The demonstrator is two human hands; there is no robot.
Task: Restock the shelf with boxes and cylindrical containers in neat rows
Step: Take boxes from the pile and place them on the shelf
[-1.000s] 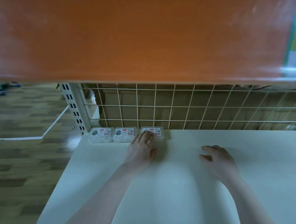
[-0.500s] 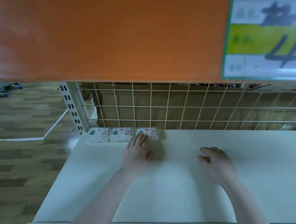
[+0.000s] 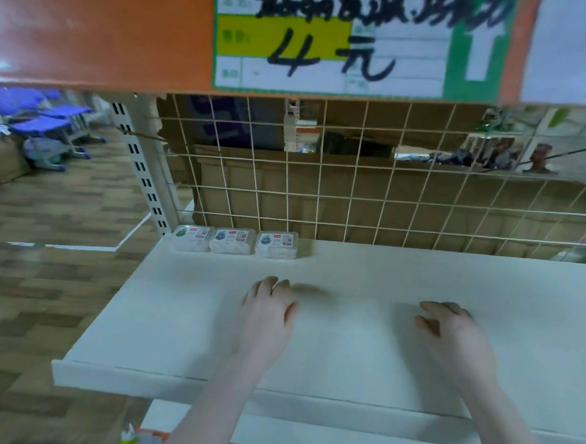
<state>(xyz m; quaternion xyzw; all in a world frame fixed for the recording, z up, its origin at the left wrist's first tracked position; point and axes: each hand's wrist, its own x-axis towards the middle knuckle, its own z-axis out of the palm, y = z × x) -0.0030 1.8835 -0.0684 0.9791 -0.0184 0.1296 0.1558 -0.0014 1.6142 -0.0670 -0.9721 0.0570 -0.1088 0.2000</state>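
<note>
Head view. Both my hands are over the white shelf (image 3: 401,286) and neither holds anything, so I judge I am between placements: three boxes stand at the back and the next one has yet to be fetched. My left hand (image 3: 267,318) hovers palm down a little in front of the third box (image 3: 277,244), apart from it, its fingers (image 3: 274,284) loosely together and slightly bent. My right hand (image 3: 454,334) is out to the right, well apart from the boxes, fingers relaxed and half curled around nothing.

The row starts at the back left corner of the shelf, against the wire grid (image 3: 356,177) and beside the slotted upright (image 3: 143,175). The first box (image 3: 191,238) and second box (image 3: 233,240) sit touching or nearly so; the third stands just beside them with a narrow gap. All three lie flat, labels up: small clear plastic cases with white contents and a printed label with a red mark. The print is too small for me to read. Their front edges look fairly level.

The rest of the shelf to the right of the third box is bare, so the task is only begun, I think. The next move calls for a fresh box or a cylindrical container, none of which I can see here, to go right of the third box, snug against the grid and in line with the others. I might also close that small gap.
</note>
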